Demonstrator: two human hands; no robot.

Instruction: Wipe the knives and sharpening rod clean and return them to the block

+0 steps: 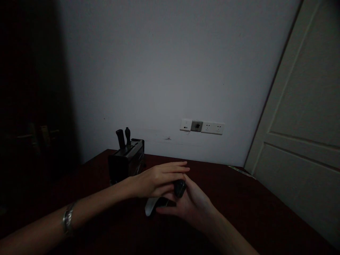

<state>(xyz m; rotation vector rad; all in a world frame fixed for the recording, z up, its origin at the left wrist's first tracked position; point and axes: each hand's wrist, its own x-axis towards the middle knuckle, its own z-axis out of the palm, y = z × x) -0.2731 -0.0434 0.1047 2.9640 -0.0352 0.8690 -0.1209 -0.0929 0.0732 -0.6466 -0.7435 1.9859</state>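
Observation:
My left hand lies palm down across my right hand, its fingers stretched out to the right. Beneath those fingers a black handle points its rounded end at me. My right hand is around this handle with the palm turned up and its thumb reaching left; its other fingertips are hidden. Under the hands shows a pale, curved piece with a dark part beside it; I cannot tell whether it belongs to the handle. Behind my left hand stands a dark knife block with two black handles sticking up.
The dark reddish table meets a pale wall with a row of sockets. At the right stands a panelled door. A thin flat strip lies at the table's back right edge. The left side is very dark.

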